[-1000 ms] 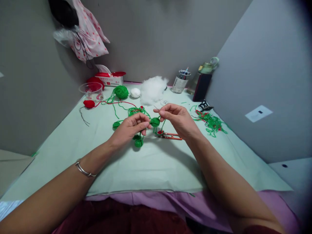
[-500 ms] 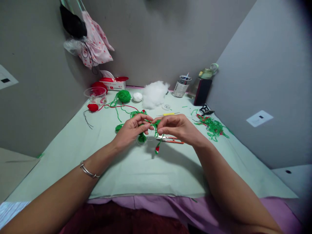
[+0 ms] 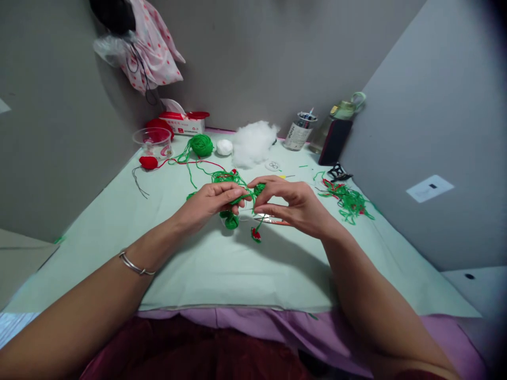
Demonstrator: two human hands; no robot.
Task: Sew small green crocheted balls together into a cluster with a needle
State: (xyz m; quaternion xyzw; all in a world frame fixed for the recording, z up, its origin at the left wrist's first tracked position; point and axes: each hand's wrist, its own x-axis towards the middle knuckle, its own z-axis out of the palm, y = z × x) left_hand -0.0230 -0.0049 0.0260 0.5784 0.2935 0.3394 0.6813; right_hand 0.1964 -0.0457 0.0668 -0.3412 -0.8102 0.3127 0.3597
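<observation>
My left hand point(image 3: 212, 203) is closed, thumb and fingers pinching a green crochet piece point(image 3: 240, 200). Close beside it, my right hand point(image 3: 295, 206) is also closed, its fingers pinching green strands of the same work; a rounded green part point(image 3: 259, 189) shows at its fingertips. A small red and green crocheted flower point(image 3: 256, 235) dangles on a green cord below the right fingers. Behind that cord lie orange-handled thread snips point(image 3: 275, 221), partly covered by the right hand. Another round green piece point(image 3: 231, 220) is under my left fingers. Whether a needle is held cannot be made out.
Tangled green yarn point(image 3: 225, 177) lies beyond my hands. Farther back are a green yarn ball point(image 3: 201, 145), a white ball point(image 3: 224, 147), fluffy stuffing point(image 3: 255, 142), a pen can point(image 3: 299, 132) and a phone point(image 3: 336, 142) against a bottle. Yarn scraps point(image 3: 348, 203) lie right, a clear tub point(image 3: 152, 145) left.
My hands have shifted slightly, and a rounded green part now shows at the right fingertips. The hanging flower has turned, showing more red. The camera view has tilted down a little.
</observation>
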